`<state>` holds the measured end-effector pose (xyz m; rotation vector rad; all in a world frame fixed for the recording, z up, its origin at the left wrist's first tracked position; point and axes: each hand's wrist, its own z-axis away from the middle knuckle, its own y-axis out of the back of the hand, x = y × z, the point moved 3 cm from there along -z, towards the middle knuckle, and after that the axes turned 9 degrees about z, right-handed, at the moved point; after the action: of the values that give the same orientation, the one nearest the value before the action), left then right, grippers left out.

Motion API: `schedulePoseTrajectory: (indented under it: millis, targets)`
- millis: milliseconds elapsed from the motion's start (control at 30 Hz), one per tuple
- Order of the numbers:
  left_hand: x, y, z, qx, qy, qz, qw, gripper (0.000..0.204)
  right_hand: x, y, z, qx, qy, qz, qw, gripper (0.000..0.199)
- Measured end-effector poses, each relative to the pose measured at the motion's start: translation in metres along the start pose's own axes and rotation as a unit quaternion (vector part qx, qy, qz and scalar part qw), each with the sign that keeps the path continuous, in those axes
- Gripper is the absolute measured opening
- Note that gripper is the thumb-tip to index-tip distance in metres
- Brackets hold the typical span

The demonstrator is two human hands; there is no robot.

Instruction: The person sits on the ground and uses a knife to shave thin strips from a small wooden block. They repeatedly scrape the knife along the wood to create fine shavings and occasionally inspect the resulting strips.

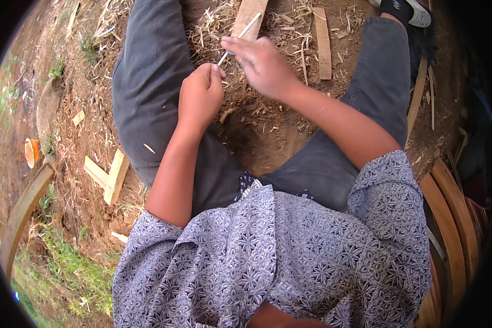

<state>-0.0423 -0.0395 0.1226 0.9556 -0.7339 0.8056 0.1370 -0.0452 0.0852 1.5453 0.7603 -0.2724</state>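
A thin pale wooden stick (249, 25) slants up and to the right between my knees. My left hand (201, 95) is closed round its lower end, thumb and fingers pinched together. Across the stick's middle lie the bent fingers of my right hand (265, 64), slightly smeared by motion. A small bluish-grey bit shows under those fingers, too little of it to name. Behind the stick's upper end a flat wooden board (247, 13) lies on the ground.
Pale shavings (213, 27) litter the brown soil. A wooden strip (322, 44) lies beyond my right hand. Two short wood pieces (115, 177) cross beside my left leg. Longer planks (448, 218) are at the right, and an orange object (31, 152) is at far left.
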Motion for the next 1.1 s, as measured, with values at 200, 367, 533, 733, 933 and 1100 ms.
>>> schedulePoseTrajectory:
  millis: [200, 367, 533, 733, 933, 1100]
  targets:
    - [0.005, 0.001, 0.000, -0.005, -0.007, 0.007, 1.000, 0.030, 0.059, 0.026, -0.022, 0.077, -0.090, 0.000, 0.993, 0.032]
    - [0.007, 0.001, -0.001, -0.032, 0.029, 0.023, 0.999, 0.033, 0.063, 0.024, -0.028, 0.020, -0.158, -0.054, 0.986, 0.031]
    - [0.004, -0.001, -0.003, -0.021, 0.007, -0.006, 1.000, 0.035, 0.071, 0.020, -0.034, 0.080, -0.063, 0.008, 0.995, 0.039]
    - [0.010, -0.001, -0.002, -0.029, 0.043, 0.014, 0.999, 0.035, 0.078, 0.009, -0.030, 0.050, -0.057, 0.021, 0.997, 0.043]
    - [0.000, 0.000, -0.005, -0.005, 0.000, -0.020, 1.000, 0.034, 0.017, -0.001, -0.004, -0.058, -0.070, 0.008, 0.996, 0.045]
    - [0.005, -0.004, -0.004, -0.018, 0.005, -0.009, 1.000, 0.034, 0.035, 0.007, -0.016, -0.025, -0.061, 0.027, 0.997, 0.040]
